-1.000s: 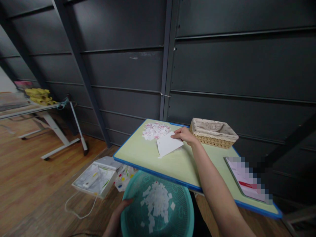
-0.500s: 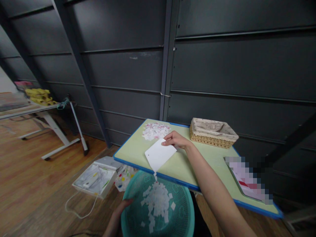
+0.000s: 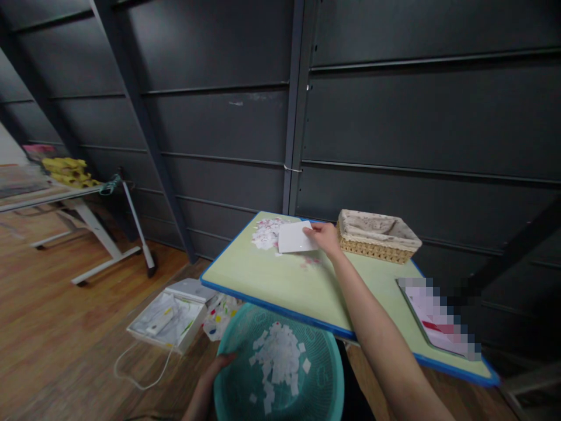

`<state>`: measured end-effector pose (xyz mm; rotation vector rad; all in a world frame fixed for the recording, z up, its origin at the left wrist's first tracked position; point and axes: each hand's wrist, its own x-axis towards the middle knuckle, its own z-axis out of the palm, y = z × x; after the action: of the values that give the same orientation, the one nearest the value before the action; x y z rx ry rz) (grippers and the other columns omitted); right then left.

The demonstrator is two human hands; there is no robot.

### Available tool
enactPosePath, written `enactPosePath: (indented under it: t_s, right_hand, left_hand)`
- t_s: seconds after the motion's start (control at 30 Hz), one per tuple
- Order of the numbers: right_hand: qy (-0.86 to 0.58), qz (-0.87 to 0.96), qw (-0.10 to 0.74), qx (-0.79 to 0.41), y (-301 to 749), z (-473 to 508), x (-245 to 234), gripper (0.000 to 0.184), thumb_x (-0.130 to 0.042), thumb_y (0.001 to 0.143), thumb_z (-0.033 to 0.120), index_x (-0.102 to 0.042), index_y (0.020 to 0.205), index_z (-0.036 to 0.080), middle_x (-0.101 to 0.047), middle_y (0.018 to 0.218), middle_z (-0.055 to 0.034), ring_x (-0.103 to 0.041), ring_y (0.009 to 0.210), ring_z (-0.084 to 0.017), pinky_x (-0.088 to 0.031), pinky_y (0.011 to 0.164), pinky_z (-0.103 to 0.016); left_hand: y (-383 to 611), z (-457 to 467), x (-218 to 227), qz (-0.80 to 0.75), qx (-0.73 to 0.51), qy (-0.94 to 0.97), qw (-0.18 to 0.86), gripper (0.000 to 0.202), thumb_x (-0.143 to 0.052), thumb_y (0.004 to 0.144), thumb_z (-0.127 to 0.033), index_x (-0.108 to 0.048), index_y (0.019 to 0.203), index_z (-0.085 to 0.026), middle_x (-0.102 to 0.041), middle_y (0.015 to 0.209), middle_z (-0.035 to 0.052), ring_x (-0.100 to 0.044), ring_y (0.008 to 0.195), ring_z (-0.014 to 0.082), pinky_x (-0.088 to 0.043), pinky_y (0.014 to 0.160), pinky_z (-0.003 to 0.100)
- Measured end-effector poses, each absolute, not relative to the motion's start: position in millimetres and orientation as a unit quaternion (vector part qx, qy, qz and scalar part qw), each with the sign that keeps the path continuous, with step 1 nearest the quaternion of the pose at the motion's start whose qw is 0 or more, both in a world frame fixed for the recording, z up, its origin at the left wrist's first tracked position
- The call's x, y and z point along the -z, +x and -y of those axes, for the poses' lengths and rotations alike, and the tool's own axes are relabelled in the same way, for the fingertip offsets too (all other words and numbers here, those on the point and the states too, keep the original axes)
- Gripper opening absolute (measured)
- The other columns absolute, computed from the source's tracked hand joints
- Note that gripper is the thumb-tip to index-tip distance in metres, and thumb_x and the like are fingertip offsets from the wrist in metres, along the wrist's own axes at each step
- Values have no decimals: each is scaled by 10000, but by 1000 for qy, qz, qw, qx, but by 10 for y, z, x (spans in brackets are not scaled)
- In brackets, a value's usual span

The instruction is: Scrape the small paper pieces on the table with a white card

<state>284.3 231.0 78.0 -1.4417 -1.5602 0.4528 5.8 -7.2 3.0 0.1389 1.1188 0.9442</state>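
My right hand (image 3: 325,236) reaches across the green table (image 3: 280,280) and grips a white plastic card (image 3: 294,237) by its right edge. The card lies against a heap of small white and pink paper scraps (image 3: 266,232) at the table's far edge. A few loose scraps (image 3: 310,262) lie just nearer than the card. Below the table's near edge, my left hand (image 3: 217,367) grips the rim of a teal plastic basin (image 3: 322,365). Inside the basin lies a pile of white paper scraps (image 3: 277,359).
A woven basket (image 3: 377,235) with a cloth lining stands at the table's far right. A blurred booklet (image 3: 440,320) lies near the right corner. On the wooden floor at the left are an open white box (image 3: 169,314) with a cable and a spotted sheet (image 3: 218,314). Another table (image 3: 52,196) stands far left.
My right hand swept the card to the table's near edge, dropping scraps into the basin, then carried it back to the far heap. The left hand and basin stayed put.
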Motion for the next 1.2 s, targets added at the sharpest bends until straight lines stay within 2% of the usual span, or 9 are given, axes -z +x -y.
enactPosePath:
  t_s: [0.17, 0.23, 0.33, 0.47, 0.63, 0.83, 1.0, 1.1, 1.2]
  right_hand:
    - [-581, 669, 435, -157, 2799, -2259, -805, 302, -557, 696, 390, -693, 637, 127, -548, 540, 1, -432, 545, -125, -241, 514, -246]
    - [-567, 679, 424, -197, 2804, -2237, -831, 289, -578, 662, 393, -616, 533, 137, -454, 494, 25, -363, 516, -103, -199, 499, -248]
    - [-537, 669, 420, -295, 2819, -2215, -858, 283, -619, 612, 407, -561, 513, 148, -386, 488, 45, -304, 495, -86, -167, 485, -251]
    - [-527, 655, 428, -331, 2833, -2206, -860, 283, -644, 588, 403, -529, 510, 155, -359, 492, 53, -273, 489, -76, -143, 479, -254]
    - [-496, 698, 372, -358, 2822, -2164, -876, 334, -651, 604, 385, -430, 462, 178, -294, 466, 68, -241, 465, -63, -114, 466, -253]
    - [-443, 719, 309, -437, 2692, -2054, -928, 368, -708, 592, 385, -429, 470, 177, -334, 443, 71, -282, 422, -53, -138, 434, -233]
    - [-404, 705, 270, -517, 2619, -2011, -918, 327, -761, 560, 396, -554, 546, 143, -431, 469, 54, -335, 418, -56, -164, 412, -214]
    - [-407, 674, 309, -533, 2650, -2032, -910, 321, -778, 545, 398, -629, 619, 124, -497, 507, 31, -379, 437, -67, -197, 415, -210]
    - [-424, 644, 371, -518, 2699, -2066, -905, 325, -792, 522, 386, -663, 642, 113, -538, 529, 9, -416, 458, -79, -231, 426, -212]
  left_hand:
    - [91, 74, -1, -521, -442, 51, 729, 764, -632, 772, -265, -324, 1410, 20, -778, 631, 62, -736, 663, 301, -565, 732, 419]
    - [105, 77, -9, -525, -443, 46, 725, 687, -621, 781, -260, -393, 1377, -7, -781, 646, 62, -740, 683, 297, -562, 768, 425]
    - [105, 83, -31, -525, -441, 52, 726, 642, -610, 789, -266, -435, 1341, 9, -775, 620, 64, -736, 641, 293, -559, 788, 425]
    - [88, 92, -49, -524, -437, 56, 729, 742, -611, 788, -273, -333, 1393, 55, -767, 591, 56, -725, 591, 294, -562, 760, 422]
    - [105, 76, -63, -515, -435, 46, 737, 806, -601, 788, -258, -237, 1438, 50, -773, 610, 59, -736, 653, 301, -566, 722, 396]
    - [114, 67, -52, -529, -454, 52, 715, 821, -627, 765, -263, -254, 1462, -39, -787, 663, 53, -739, 668, 280, -554, 766, 388]
    - [91, 70, -32, -529, -450, 51, 717, 812, -613, 783, -256, -238, 1456, 0, -772, 609, 52, -717, 561, 263, -555, 694, 373]
    - [72, 61, 2, -514, -453, 47, 727, 801, -609, 785, -245, -241, 1455, -8, -782, 647, 63, -723, 589, 261, -551, 669, 358]
    - [65, 57, 30, -500, -449, 55, 738, 803, -587, 800, -250, -211, 1451, 32, -764, 593, 57, -710, 554, 269, -545, 621, 366]
